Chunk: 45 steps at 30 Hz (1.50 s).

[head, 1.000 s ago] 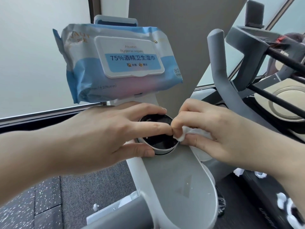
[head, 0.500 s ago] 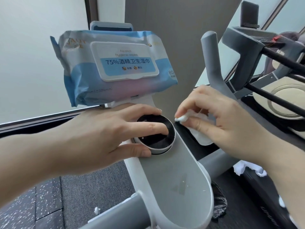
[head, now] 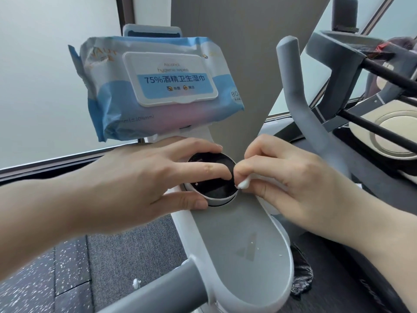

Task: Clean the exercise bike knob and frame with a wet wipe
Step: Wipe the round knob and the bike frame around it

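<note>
Knob (head: 217, 188) gripped at frame centre.
Left hand (head: 144, 177) curls round its rim; right hand (head: 293, 179) pinches wet wipe (head: 244, 183) at its right edge.

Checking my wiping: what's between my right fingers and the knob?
A rolled wipe, pinched by the right fingers, sits at the knob's rim; head view.

The knob (head: 212, 177) sits at the far end of the frame (head: 243, 233), mid-scene. The left hand (head: 144, 177) reaches in from the left and grips the knob, thumb on its near rim, fingers on its top and far rim. The right hand (head: 293, 177) comes from the right, just beside the knob, pinching a wipe (head: 243, 183) whose tip touches the knob's right edge. The pack (head: 158, 86) rests behind the knob, up left. A handlebar (head: 300, 123) rises beyond the right hand.
</note>
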### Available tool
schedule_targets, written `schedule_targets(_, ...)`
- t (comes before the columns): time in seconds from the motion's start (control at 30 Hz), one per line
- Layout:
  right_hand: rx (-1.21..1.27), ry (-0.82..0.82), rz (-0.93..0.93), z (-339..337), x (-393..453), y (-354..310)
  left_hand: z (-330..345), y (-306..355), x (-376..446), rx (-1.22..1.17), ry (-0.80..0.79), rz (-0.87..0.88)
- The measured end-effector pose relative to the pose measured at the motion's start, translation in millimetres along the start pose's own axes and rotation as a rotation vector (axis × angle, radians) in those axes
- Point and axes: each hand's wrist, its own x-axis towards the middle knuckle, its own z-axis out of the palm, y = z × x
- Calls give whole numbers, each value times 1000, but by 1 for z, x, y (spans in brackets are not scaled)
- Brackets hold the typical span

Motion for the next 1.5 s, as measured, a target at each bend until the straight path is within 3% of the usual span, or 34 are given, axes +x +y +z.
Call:
schedule_targets(0.3,-90,35,113,11,-1,-31,-1,-3,1,-16,-10,-24)
schedule_targets(0.33,14,8,148,10,1,-30,-1,-3,1,-18,-10,-25)
schedule_targets(0.4,497,3,266,5,4,-26,-1,-3,1,-24,-13,-23)
schedule_targets(0.43,739,59,339,1,5,-22,-2,-3,1,-29,-12,-22)
schedule_targets(0.5,888,233,466,-1,5,-13,-2,-3,1,-37,-9,-21)
schedule_targets(0.63,487,415,504,2,7,-4,-2,-5,2,-82,-4,-44)
schedule_targets(0.73,307,503,473,2,8,-9,-4,-6,1,-249,38,-139)
schedule_targets(0.93,23,441,293,29,16,-22,-1,-8,-3,-302,-28,-313)
schedule_targets(1.1,74,361,204,29,8,-25,-6,-4,0,-398,-17,-313)
schedule_targets(1.2,240,296,234,17,8,-21,-5,-5,0,-449,-2,-333)
schedule_targets(1.27,315,367,270,13,17,-20,-6,-5,1,-488,0,-325)
schedule_targets(1.33,282,435,277,15,28,-23,-7,-4,2,-546,13,-306)
schedule_targets(1.5,180,324,211,29,44,-31,-7,-3,2,-638,20,-319)
